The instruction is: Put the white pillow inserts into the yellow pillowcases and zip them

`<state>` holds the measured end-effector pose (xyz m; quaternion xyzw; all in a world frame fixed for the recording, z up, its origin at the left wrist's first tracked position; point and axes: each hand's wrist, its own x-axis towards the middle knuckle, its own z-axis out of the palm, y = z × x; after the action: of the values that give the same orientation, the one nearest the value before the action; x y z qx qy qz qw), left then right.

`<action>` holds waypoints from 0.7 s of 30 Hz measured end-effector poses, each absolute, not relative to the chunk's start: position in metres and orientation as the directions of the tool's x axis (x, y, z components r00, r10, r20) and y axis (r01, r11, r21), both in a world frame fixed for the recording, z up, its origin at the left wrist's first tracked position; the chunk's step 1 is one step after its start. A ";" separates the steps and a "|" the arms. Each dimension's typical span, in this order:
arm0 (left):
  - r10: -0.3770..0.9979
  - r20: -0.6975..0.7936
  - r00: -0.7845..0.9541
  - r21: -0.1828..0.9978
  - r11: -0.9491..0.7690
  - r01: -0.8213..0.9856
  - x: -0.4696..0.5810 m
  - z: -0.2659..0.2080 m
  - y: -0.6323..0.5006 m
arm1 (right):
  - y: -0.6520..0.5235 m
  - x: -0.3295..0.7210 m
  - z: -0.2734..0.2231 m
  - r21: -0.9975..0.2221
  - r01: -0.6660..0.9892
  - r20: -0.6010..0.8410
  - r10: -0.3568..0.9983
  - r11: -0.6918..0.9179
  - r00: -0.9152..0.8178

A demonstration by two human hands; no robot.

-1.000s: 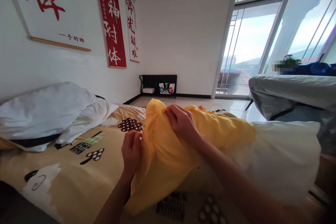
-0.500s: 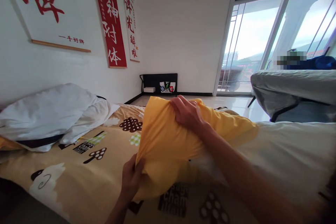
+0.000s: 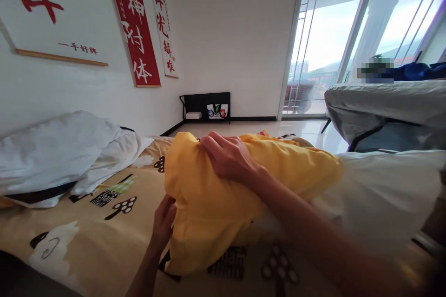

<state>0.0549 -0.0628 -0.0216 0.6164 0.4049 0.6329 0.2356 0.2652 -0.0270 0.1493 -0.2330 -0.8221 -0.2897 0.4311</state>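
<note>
A yellow pillowcase (image 3: 209, 204) lies bunched across the bed in front of me, its right part drawn over a white pillow-like piece (image 3: 383, 190). My right hand (image 3: 228, 155) grips the pillowcase's upper edge from above, with fingers curled over the fabric. At the left edge of the cloth is my left hand (image 3: 164, 220), its fingers closed against the yellow fabric and partly hidden behind it. The cloth's open end hangs loosely between the two hands, with its lower corner near the bed.
Beneath everything is a tan patterned bed sheet (image 3: 114, 236). White bedding (image 3: 55, 153) is heaped at the left by the wall. Beyond the bed stands a low black shelf (image 3: 205, 102). A grey-covered table (image 3: 390, 102) is at the right, near glass doors (image 3: 327, 51).
Both hands have shifted left with the yellow fabric. The cloth near my left hand has gone from pulled taut to looser, and its lower corner has dropped. The view has turned slightly right.
</note>
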 end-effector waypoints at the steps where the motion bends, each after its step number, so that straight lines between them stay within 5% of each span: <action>1: 0.781 0.618 -0.086 0.776 -0.590 0.222 0.056 -0.022 -0.065 | -0.026 0.266 0.149 0.270 0.633 0.845 0.136 0.725 -0.517; 6: 0.710 0.693 -0.121 0.711 -0.647 0.276 0.060 -0.021 -0.069 | -0.025 0.273 0.149 0.254 0.601 0.873 0.088 0.758 -0.480; 12: 0.904 0.346 -0.253 0.883 -0.404 -0.238 0.054 -0.017 -0.054 | -0.037 0.288 0.153 0.224 0.550 0.936 -0.020 0.805 -0.353; 21: 0.965 0.261 -0.035 0.955 -0.263 -0.136 0.094 0.009 -0.034 | -0.052 0.302 0.160 0.220 0.648 0.958 -0.035 0.729 -0.285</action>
<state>0.0942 -0.0336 0.0088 0.5214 0.3974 0.5998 0.4587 0.3017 -0.0519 0.1604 -0.2067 -0.7415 -0.3046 0.5609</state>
